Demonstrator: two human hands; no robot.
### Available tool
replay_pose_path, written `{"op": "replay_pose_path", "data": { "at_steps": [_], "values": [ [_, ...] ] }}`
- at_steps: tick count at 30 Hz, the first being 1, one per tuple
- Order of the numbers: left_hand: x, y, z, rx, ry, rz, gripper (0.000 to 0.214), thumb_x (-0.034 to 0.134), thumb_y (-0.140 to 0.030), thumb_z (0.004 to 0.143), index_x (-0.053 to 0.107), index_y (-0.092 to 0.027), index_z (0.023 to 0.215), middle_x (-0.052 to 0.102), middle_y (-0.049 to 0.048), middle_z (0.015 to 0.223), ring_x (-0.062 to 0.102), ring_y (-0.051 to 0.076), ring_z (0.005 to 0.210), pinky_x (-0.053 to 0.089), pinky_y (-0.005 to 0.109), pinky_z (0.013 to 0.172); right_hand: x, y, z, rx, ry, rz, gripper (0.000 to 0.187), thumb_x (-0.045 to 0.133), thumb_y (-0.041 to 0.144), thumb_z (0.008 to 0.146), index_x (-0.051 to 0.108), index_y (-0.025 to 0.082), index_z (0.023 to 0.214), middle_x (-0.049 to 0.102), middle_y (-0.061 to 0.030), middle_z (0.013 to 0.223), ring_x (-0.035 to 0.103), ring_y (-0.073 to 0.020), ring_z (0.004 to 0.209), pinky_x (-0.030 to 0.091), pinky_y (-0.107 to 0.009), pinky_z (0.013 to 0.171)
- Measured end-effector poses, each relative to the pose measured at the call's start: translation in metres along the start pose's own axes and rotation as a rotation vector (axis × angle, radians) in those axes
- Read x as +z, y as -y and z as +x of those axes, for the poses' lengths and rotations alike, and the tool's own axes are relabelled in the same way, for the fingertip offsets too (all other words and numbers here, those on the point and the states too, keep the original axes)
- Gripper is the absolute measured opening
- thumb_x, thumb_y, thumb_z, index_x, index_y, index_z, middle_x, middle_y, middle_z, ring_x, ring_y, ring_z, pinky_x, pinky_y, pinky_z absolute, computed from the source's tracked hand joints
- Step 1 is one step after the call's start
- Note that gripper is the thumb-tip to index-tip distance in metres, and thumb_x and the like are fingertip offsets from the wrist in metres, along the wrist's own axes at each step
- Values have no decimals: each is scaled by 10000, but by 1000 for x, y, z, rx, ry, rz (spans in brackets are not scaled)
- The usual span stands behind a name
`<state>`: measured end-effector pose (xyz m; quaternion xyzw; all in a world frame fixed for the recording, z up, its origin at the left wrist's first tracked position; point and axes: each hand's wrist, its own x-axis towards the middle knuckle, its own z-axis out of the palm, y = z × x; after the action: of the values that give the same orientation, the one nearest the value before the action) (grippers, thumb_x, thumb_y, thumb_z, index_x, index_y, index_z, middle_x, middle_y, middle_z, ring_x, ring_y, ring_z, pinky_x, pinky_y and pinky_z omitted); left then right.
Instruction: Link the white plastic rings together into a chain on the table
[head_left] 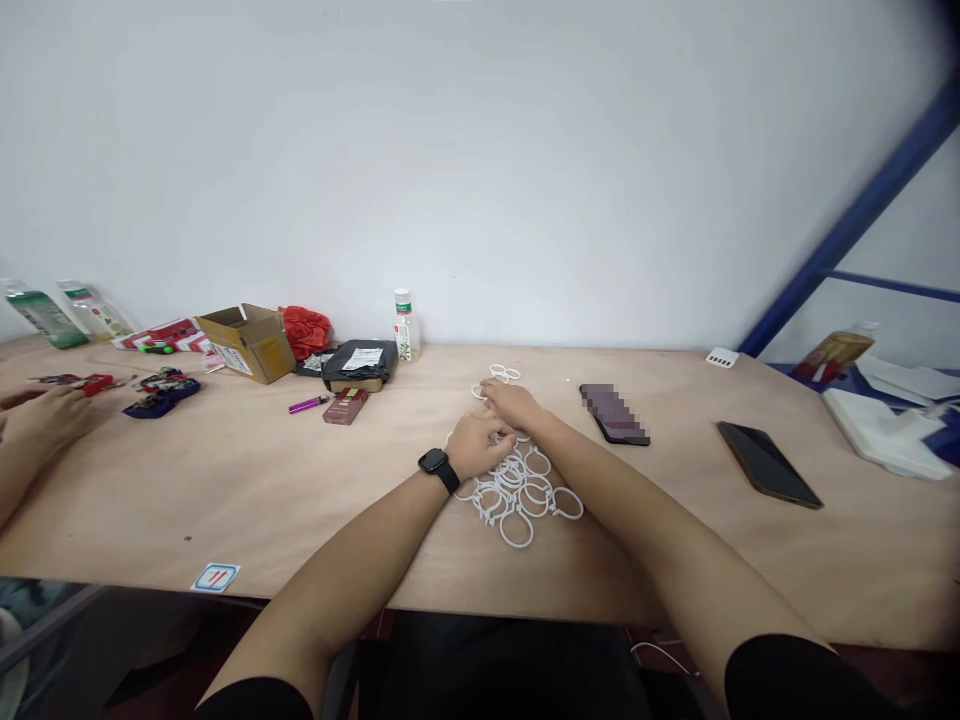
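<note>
A pile of several white plastic rings [525, 492] lies on the plywood table [247, 500] in front of me. My left hand [480, 445], with a black watch on its wrist, rests at the pile's far edge, fingers curled over a ring. My right hand [511, 402] lies just beyond it, fingers closed around a white ring. A few more white rings [502, 374] lie further back. What sits under my fingers is partly hidden.
Two dark phones [613, 414] [768, 464] lie to the right. A small bottle [404, 325], black parcel [361, 363], cardboard box [248, 342], purple lighter [307, 405] and red box [345, 406] stand at the back. Another person's hand [45, 415] rests at far left.
</note>
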<state>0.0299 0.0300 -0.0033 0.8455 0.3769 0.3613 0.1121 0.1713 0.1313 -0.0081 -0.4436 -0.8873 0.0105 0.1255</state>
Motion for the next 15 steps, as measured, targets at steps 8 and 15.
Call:
{"op": "replay_pose_path", "data": {
  "at_steps": [8,15],
  "values": [
    [1,3,1,-24,-237,-44,334,615,-244,858,622,-198,1189,601,94,1158,610,163,902,512,294,802,-5,0,-73,129,-267,830,358,349,467,976,568,192,903,529,15,647,519,-151,626,430,-255,619],
    [0,1,1,-76,-124,-38,181,587,-330,902,658,-180,831,661,8,736,572,123,661,442,247,657,-10,22,-95,118,-253,1016,384,423,512,932,580,182,813,515,18,626,478,-126,571,386,-238,554]
  ]
}}
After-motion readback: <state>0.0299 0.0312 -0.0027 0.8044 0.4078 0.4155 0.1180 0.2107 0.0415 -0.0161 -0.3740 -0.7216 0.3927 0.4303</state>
